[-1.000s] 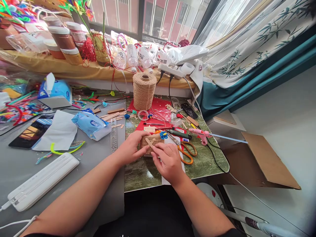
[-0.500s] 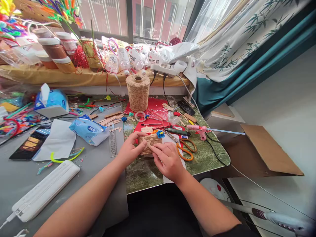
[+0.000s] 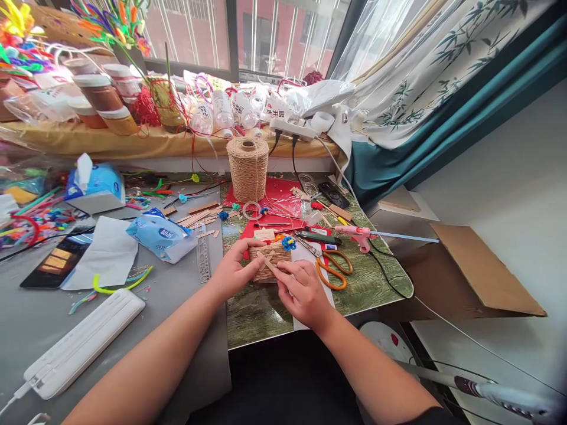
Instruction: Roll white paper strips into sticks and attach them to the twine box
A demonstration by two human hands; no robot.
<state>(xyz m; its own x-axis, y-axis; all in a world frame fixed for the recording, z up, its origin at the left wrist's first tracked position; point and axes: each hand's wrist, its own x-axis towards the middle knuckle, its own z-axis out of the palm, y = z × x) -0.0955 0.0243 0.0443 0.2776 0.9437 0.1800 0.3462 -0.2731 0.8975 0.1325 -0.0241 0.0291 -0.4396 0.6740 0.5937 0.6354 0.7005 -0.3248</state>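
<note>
1. Crossed wooden sticks (image 3: 267,261): showed over the near face of the twine-wrapped block (image 3: 282,255); could not tell whether touching it.
2. Left hand (image 3: 235,270): clasped the block's left side, with index finger stretched along its far edge and thumb laid across the face toward the sticks.
3. Right hand (image 3: 305,295): pinched the sticks' near right end between thumb and fingers, at the block's near right corner, with its back turned up.
4. Forearms (image 3: 168,342): slanted inward from either side toward the block.
5. Scissors (image 3: 319,258): lay right of the block; twine spool (image 3: 247,172): stood beyond it.
</note>
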